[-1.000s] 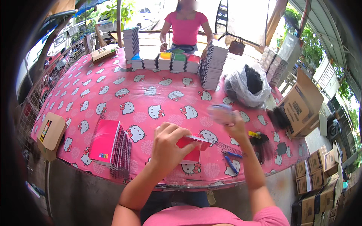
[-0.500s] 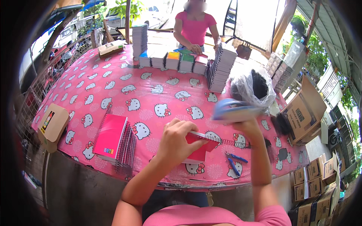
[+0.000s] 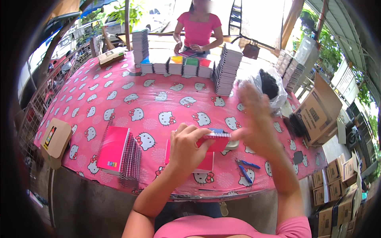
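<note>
My left hand (image 3: 188, 147) is closed around a red notebook (image 3: 216, 144), thumb on its cover. Along the upper edge of that notebook a row of coil loops shows. My right hand (image 3: 256, 119) is raised just right of it, smeared by motion, its fingers stretched up and its thumb apart. A partly hidden blue and white thing (image 3: 233, 145) sits behind the held notebook, close to the right thumb. Under my left hand another red notebook (image 3: 205, 164) lies on the table. Blue-handled pliers (image 3: 247, 171) rest to the right, handles spread.
The pink patterned tablecloth (image 3: 131, 83) covers a wide table. At left are a stack of red spiral notebooks (image 3: 115, 152) and a cardboard tray (image 3: 56, 137). Notebook stacks (image 3: 228, 71) stand at the far side before a person in pink. A plastic bag (image 3: 279, 95) and carton (image 3: 319, 111) are right.
My right hand has let go of the blue and white thing, which now sits behind the notebook. The long coil tail no longer sticks out right. The person opposite has drawn their hands back.
</note>
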### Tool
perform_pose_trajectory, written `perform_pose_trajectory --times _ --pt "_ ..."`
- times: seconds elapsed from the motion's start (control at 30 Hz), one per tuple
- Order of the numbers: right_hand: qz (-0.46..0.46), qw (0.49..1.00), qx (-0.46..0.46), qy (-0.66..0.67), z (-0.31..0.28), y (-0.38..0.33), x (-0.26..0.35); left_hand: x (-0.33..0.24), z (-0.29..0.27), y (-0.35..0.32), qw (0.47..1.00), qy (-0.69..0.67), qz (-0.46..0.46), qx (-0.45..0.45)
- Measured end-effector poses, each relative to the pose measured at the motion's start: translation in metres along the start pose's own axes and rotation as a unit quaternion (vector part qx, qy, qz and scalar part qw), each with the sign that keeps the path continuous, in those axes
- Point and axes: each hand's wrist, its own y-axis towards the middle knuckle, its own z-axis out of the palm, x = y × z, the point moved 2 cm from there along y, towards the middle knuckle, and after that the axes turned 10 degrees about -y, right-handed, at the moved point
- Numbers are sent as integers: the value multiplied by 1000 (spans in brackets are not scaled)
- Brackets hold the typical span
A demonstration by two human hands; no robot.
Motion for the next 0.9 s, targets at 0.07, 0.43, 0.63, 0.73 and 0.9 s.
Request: perform_pose_trajectory --times 0.07,0.43,0.63,0.73,0.9 --pt "-29 998 1 -54 26 -9 21 -4 9 7 999 -29 18 -26" --pt "60 992 -46 -97 41 -28 36 -14 0 13 998 -56 36 -1" --pt "86 990 -62 -91 26 -53 45 -14 -21 8 998 -67 -10 13" --pt "108 992 45 51 3 -47 11 -15 -23 8 999 -46 4 13" --pt "142 944 36 294 16 -60 6 4 -16 1 998 -18 -36 40"
